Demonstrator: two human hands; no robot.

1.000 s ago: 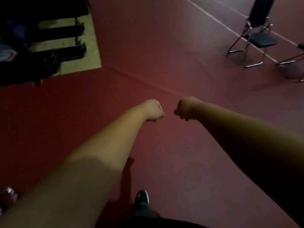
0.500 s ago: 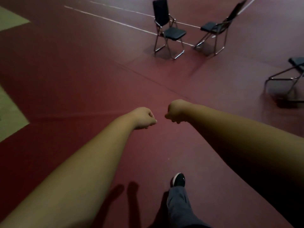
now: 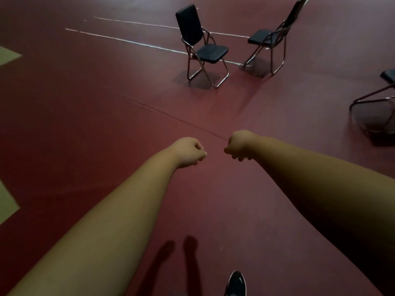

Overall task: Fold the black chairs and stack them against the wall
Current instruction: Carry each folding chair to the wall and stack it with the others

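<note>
Well beyond the left hand (image 3: 190, 152) and right hand (image 3: 238, 145), on the red floor (image 3: 106, 124), three black chairs stand unfolded: the first chair (image 3: 201, 48) straight ahead, the second chair (image 3: 271, 37) just right of it, the third chair (image 3: 380, 97) far right. None looks folded or stacked yet. Both hands are empty fists.

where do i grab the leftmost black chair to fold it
Probably left hand on the backrest top edge and right hand under the seat front edge, coming from the near side: it stands open, backrest tall and upright at left, seat facing right towards you, likely free to swing up.
</note>
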